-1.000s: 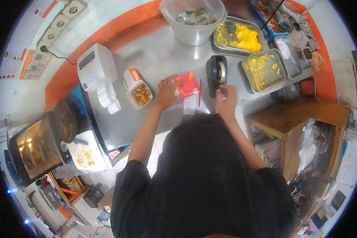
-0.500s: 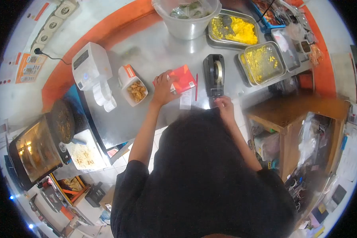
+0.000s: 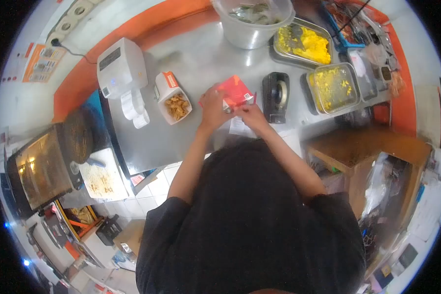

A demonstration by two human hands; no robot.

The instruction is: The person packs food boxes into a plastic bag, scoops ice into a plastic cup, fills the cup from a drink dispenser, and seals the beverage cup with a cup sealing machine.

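Note:
A small red-and-orange cardboard box (image 3: 236, 89) lies on the steel counter in front of me. My left hand (image 3: 214, 110) is closed around its left side and holds it. At the box's near edge is my right hand (image 3: 251, 117), fingers pinched together; whatever is between them is too small to make out. Partly under my right hand lies a white paper slip (image 3: 238, 127). A black tape dispenser (image 3: 275, 100) with a pale roll stands just to the right. Left of my hands, an open white-and-orange carton (image 3: 176, 109) contains fried pieces.
A white label printer (image 3: 121, 68) with a curling paper strip stands on the counter's left. A large clear bucket (image 3: 247, 35) is at the back. Trays of yellow food (image 3: 306, 41) and a glass dish (image 3: 332, 88) sit right. A wooden cabinet (image 3: 372, 147) adjoins the counter.
My right hand has moved left from the tape dispenser to the near edge of the red box. My left hand still holds the box. The whole view has shifted a little.

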